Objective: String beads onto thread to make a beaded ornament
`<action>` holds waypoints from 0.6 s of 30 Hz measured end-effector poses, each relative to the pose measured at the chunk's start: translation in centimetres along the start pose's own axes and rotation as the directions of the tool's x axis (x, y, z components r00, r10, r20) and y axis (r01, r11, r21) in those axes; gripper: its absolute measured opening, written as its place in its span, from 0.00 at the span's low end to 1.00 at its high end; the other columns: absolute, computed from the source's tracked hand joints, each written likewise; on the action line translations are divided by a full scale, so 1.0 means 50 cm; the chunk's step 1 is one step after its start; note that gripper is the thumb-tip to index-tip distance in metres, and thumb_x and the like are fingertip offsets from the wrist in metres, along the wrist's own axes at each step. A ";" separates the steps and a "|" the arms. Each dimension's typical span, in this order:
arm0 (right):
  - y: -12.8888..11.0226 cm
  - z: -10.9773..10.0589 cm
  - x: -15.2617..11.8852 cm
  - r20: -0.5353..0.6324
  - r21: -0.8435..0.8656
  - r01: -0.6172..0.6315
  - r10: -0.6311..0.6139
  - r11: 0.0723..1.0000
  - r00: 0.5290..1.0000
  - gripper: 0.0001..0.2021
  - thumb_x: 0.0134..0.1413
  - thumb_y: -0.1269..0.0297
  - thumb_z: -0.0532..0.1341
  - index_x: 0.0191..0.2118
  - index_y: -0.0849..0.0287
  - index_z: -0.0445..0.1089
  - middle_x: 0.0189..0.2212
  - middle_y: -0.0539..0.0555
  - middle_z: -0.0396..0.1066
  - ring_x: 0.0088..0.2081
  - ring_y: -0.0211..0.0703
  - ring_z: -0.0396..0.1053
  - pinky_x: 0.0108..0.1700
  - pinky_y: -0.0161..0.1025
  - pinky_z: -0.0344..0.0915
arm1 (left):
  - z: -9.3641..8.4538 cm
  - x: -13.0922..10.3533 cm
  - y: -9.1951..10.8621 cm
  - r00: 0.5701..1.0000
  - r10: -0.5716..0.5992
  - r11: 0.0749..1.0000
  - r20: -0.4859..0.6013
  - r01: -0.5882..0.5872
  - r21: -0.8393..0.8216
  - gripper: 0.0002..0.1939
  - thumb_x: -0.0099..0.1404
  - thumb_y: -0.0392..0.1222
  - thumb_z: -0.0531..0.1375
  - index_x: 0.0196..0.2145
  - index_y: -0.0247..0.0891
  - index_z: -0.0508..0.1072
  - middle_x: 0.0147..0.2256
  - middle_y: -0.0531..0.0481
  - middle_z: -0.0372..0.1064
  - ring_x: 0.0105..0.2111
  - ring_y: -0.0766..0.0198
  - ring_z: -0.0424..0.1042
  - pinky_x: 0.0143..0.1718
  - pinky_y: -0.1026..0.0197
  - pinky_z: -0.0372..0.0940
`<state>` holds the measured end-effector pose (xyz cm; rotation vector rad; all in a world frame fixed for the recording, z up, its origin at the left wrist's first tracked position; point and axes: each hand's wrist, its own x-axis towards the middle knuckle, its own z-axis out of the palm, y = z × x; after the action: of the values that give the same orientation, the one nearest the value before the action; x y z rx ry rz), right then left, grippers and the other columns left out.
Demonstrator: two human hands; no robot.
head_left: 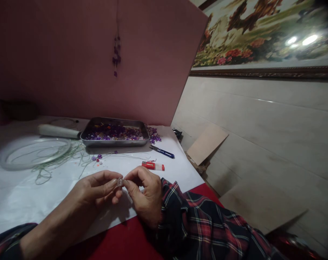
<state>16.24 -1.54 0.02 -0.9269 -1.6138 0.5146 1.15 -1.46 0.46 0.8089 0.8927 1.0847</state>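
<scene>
Between the fingertips of both hands is a small clear bead (119, 182), or a small cluster of them; its exact shape is too small to tell. My left hand (96, 188) pinches it with thumb and forefinger from the left. From the right, my right hand (143, 191) has thumb and forefinger closed at the bead's edge; whether a thread lies in that pinch I cannot make out. Beyond the hands, a few loose beads (99, 156) in purple and red lie on the white sheet (126, 164), beside thin green cords (59, 160).
A metal tray (115, 143) of mostly purple beads stands at the back. Right of it lie thread snips (162, 151) and a red lighter (153, 165). A clear coiled line (34, 164) and a white roll (58, 131) are at left. A beaded strand (116, 57) hangs against the pink panel.
</scene>
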 end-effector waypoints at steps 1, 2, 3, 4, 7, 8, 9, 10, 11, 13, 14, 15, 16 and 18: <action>0.000 0.000 0.000 0.003 0.002 -0.002 0.002 1.000 1.000 0.06 0.51 0.68 0.61 0.25 0.60 0.69 0.21 0.49 0.67 0.24 0.36 0.64 0.27 0.34 0.59 | 0.000 -0.001 0.000 1.000 -0.001 1.000 -0.001 0.001 0.003 0.05 0.51 0.36 0.70 0.28 0.35 0.79 0.22 0.48 0.73 0.22 0.67 0.69 0.26 0.66 0.67; 0.000 0.001 -0.001 0.003 0.003 -0.006 0.006 1.000 1.000 0.06 0.50 0.68 0.61 0.24 0.60 0.69 0.21 0.49 0.67 0.23 0.36 0.64 0.26 0.34 0.58 | 0.000 -0.001 0.000 1.000 0.000 1.000 -0.002 0.000 0.005 0.05 0.51 0.36 0.70 0.28 0.35 0.79 0.22 0.48 0.73 0.22 0.66 0.69 0.26 0.66 0.68; -0.001 0.001 -0.001 0.003 0.004 -0.010 0.010 1.000 1.000 0.06 0.50 0.69 0.61 0.24 0.60 0.69 0.20 0.48 0.67 0.23 0.36 0.64 0.26 0.33 0.58 | -0.001 -0.001 0.000 1.000 0.000 1.000 -0.001 0.000 0.007 0.05 0.51 0.36 0.70 0.28 0.35 0.79 0.22 0.48 0.72 0.22 0.66 0.69 0.26 0.66 0.68; -0.001 0.001 -0.001 0.004 0.009 -0.020 0.020 1.000 1.000 0.05 0.49 0.69 0.61 0.24 0.60 0.69 0.20 0.48 0.67 0.23 0.36 0.64 0.26 0.33 0.58 | -0.001 -0.001 0.000 1.000 -0.004 1.000 0.002 0.004 0.009 0.05 0.51 0.37 0.70 0.28 0.35 0.79 0.22 0.48 0.72 0.22 0.66 0.69 0.26 0.66 0.68; -0.003 0.002 -0.002 0.021 0.044 -0.064 0.063 0.997 0.998 0.03 0.48 0.70 0.63 0.25 0.60 0.69 0.20 0.48 0.68 0.22 0.35 0.65 0.25 0.32 0.58 | -0.003 0.002 0.000 1.000 -0.014 1.000 0.002 0.014 0.000 0.06 0.51 0.38 0.70 0.27 0.34 0.79 0.22 0.48 0.73 0.22 0.67 0.69 0.26 0.67 0.67; -0.003 0.001 -0.003 0.028 0.055 -0.076 0.075 0.996 0.997 0.03 0.48 0.70 0.63 0.26 0.60 0.69 0.21 0.48 0.68 0.22 0.35 0.65 0.25 0.32 0.58 | -0.004 0.004 0.000 1.000 -0.021 1.000 0.000 0.021 -0.004 0.06 0.51 0.38 0.70 0.27 0.34 0.79 0.22 0.48 0.73 0.22 0.67 0.69 0.25 0.68 0.67; -0.004 0.001 -0.003 0.032 0.064 -0.083 0.081 0.994 0.996 0.03 0.48 0.71 0.63 0.26 0.60 0.69 0.21 0.48 0.69 0.22 0.35 0.66 0.25 0.32 0.59 | -0.005 0.005 -0.001 1.000 -0.023 1.000 -0.002 0.023 -0.006 0.07 0.50 0.38 0.71 0.27 0.34 0.79 0.22 0.48 0.73 0.22 0.67 0.69 0.25 0.68 0.67; -0.004 0.000 -0.004 0.036 0.070 -0.083 0.081 0.994 0.996 0.03 0.48 0.71 0.63 0.27 0.60 0.69 0.21 0.48 0.69 0.22 0.36 0.66 0.25 0.32 0.59 | -0.006 0.006 -0.002 1.000 -0.021 1.000 -0.005 0.021 -0.005 0.07 0.49 0.37 0.71 0.27 0.34 0.80 0.22 0.48 0.74 0.22 0.68 0.69 0.25 0.68 0.67; -0.004 0.000 -0.004 0.044 0.073 -0.081 0.078 0.994 0.996 0.03 0.48 0.71 0.62 0.27 0.60 0.68 0.21 0.48 0.69 0.22 0.36 0.66 0.25 0.32 0.59 | -0.007 0.007 -0.002 1.000 -0.018 1.000 -0.007 0.018 0.000 0.07 0.49 0.37 0.71 0.27 0.34 0.80 0.22 0.48 0.74 0.22 0.68 0.69 0.25 0.69 0.66; -0.004 -0.001 -0.005 0.059 0.087 -0.084 0.079 0.993 0.995 0.03 0.48 0.72 0.62 0.28 0.60 0.68 0.21 0.48 0.69 0.22 0.36 0.67 0.25 0.32 0.61 | -0.008 0.008 -0.004 1.000 -0.013 1.000 -0.009 0.013 0.011 0.07 0.48 0.36 0.72 0.27 0.35 0.80 0.22 0.48 0.74 0.21 0.68 0.69 0.25 0.69 0.67; -0.004 -0.001 -0.006 0.069 0.100 -0.093 0.086 0.991 0.994 0.02 0.49 0.72 0.61 0.28 0.59 0.68 0.21 0.48 0.69 0.22 0.36 0.67 0.25 0.32 0.61 | -0.009 0.008 -0.005 1.000 -0.009 1.000 -0.010 0.009 0.014 0.07 0.48 0.36 0.72 0.27 0.35 0.80 0.22 0.47 0.74 0.22 0.68 0.70 0.26 0.68 0.67; -0.003 -0.002 -0.006 0.077 0.115 -0.103 0.095 0.988 0.993 0.02 0.50 0.72 0.61 0.29 0.59 0.68 0.21 0.48 0.69 0.23 0.37 0.68 0.25 0.32 0.62 | -0.009 0.007 -0.006 1.000 -0.008 1.000 -0.008 0.008 0.016 0.07 0.48 0.36 0.72 0.27 0.35 0.80 0.23 0.47 0.75 0.22 0.67 0.70 0.26 0.68 0.67; -0.003 -0.002 -0.005 0.080 0.123 -0.110 0.101 0.986 0.992 0.02 0.50 0.72 0.61 0.29 0.59 0.68 0.21 0.48 0.69 0.23 0.37 0.68 0.25 0.32 0.62 | -0.008 0.007 -0.006 1.000 -0.008 1.000 -0.006 0.008 0.014 0.07 0.48 0.37 0.72 0.27 0.35 0.80 0.23 0.47 0.75 0.22 0.67 0.70 0.27 0.68 0.68; -0.002 -0.003 -0.005 0.062 0.105 -0.102 0.096 0.989 0.994 0.01 0.51 0.71 0.60 0.30 0.59 0.68 0.22 0.48 0.70 0.22 0.37 0.68 0.25 0.33 0.62 | -0.007 0.006 -0.005 1.000 -0.017 1.000 -0.002 0.017 0.005 0.06 0.50 0.36 0.71 0.27 0.34 0.80 0.23 0.46 0.75 0.23 0.66 0.71 0.27 0.67 0.68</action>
<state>16.37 -1.81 0.01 -0.9212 -1.5801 0.6956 0.98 -1.20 0.01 0.8032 0.9024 1.0693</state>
